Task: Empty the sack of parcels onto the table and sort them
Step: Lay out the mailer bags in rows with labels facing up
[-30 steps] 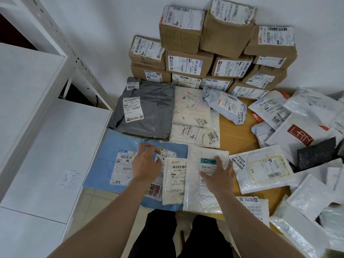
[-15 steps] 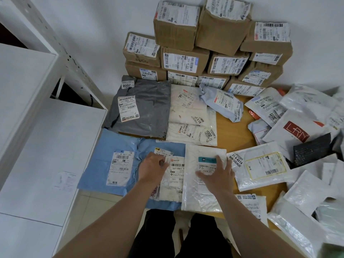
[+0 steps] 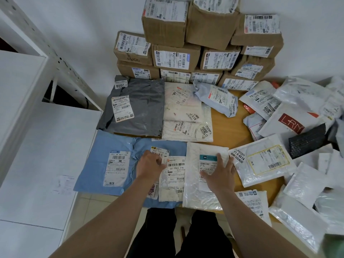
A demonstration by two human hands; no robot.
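Note:
Flat parcels lie in rows on the wooden table (image 3: 229,131). My left hand (image 3: 150,166) curls its fingers over the left edge of a small cream parcel (image 3: 174,183), which lies on a large blue bag (image 3: 100,164). My right hand (image 3: 218,174) rests flat with spread fingers on a white bubble mailer (image 3: 197,196) beside it. Behind these lie a grey bag (image 3: 141,108) and two cream parcels (image 3: 183,112). A loose heap of white and grey mailers (image 3: 297,127) covers the table's right side. No sack is in view.
Several labelled cardboard boxes (image 3: 175,56) are stacked against the wall at the back. A white metal shelf unit (image 3: 37,146) stands close on the left. A clear-fronted mailer (image 3: 260,161) lies right of my right hand. The blue bag overhangs the table's near edge.
My left hand slid right from the blue bag's label to the small cream parcel's edge and curled its fingers. My right hand stayed on the white mailer.

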